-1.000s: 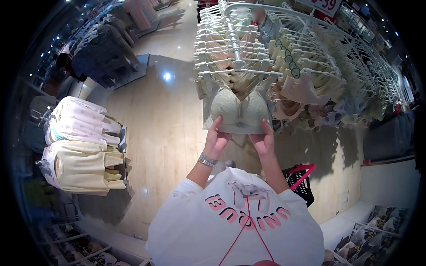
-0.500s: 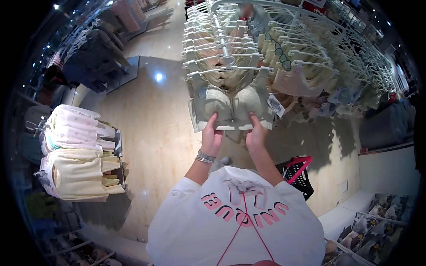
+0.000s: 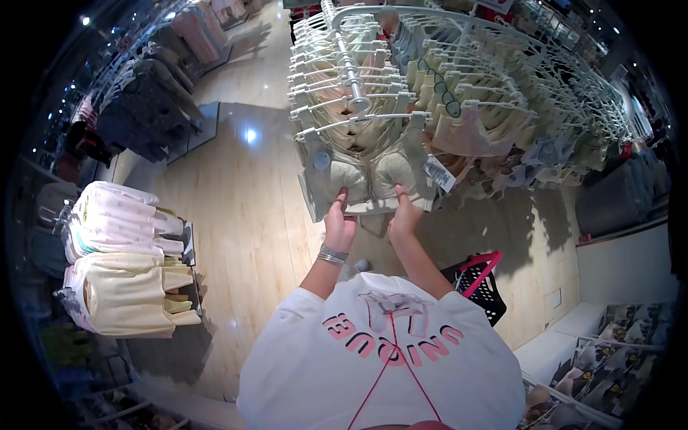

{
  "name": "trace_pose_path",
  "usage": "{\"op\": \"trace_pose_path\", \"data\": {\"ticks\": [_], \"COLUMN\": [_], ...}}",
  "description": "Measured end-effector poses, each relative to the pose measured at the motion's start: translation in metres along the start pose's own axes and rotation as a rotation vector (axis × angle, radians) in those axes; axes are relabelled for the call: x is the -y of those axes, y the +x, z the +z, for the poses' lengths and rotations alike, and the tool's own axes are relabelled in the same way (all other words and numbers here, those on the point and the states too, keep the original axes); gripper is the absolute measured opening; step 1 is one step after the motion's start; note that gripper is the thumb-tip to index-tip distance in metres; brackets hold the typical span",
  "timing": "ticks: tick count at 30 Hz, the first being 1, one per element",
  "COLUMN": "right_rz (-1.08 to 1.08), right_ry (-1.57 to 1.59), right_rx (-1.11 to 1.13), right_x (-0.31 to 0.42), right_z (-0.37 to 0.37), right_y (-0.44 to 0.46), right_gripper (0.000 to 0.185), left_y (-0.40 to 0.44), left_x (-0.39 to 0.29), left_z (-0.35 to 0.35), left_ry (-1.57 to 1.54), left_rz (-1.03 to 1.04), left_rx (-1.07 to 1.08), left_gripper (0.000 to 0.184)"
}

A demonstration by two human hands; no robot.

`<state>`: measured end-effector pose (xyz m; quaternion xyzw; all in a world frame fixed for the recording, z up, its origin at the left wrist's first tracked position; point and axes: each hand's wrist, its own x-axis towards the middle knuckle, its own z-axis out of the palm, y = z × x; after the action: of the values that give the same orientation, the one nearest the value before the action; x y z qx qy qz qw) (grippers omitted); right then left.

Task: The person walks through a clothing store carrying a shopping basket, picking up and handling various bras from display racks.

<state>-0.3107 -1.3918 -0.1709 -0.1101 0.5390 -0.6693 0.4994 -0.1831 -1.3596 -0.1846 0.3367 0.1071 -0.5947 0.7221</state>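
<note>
I see pale wood-look flooring (image 3: 240, 236) with a bright glare (image 3: 250, 135) on it, a whitish panel (image 3: 622, 266) to my right, and small lights (image 3: 85, 21) at far left.

Fisheye: black corners, bent edges. Lamps (image 3: 85, 21) glint upper left; centre bright, sides dim. Floor (image 3: 247, 236) has a hot glare spot upper left of centre, dappled shadows right of centre. Bra (image 3: 347, 176) well lit, slightly soft. Lower-left corner murky.

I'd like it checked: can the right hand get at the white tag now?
Probably yes: the white tag sticks out beside the held bra, apparently uncovered, near the right hand, which would first have to let go.
</note>
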Motion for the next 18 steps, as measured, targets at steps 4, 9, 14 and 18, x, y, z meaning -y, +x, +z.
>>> {"op": "trace_pose_path", "data": {"ticks": [4,9,14,18], "right_rz": [-0.090,-0.291,-0.416,-0.322], "right_ry": [-0.109,-0.300,-0.221,-0.279], "right_rx": [-0.020,-0.068,-0.039,-0.016], "right_x": [-0.008,-0.042,-0.032,-0.033], "right_z": [0.000,-0.009,-0.002,-0.003], "right_y": [0.004,0.030,0.019,0.021], "right_gripper": [0.042,0.038,0.038,0.041], "left_y": [0.003,0.012,0.009,0.007], "left_x": [0.000,0.001,0.000,0.001], "left_z": [0.005,0.005,0.010,0.016], "left_ry": [0.004,0.014,0.082,0.084], "left_rz": [0.005,-0.015,-0.014,0.034], "left_rx": [-0.079,-0.131,-0.212,-0.262], "left_gripper": [0.019,0.017,0.017,0.017]}}
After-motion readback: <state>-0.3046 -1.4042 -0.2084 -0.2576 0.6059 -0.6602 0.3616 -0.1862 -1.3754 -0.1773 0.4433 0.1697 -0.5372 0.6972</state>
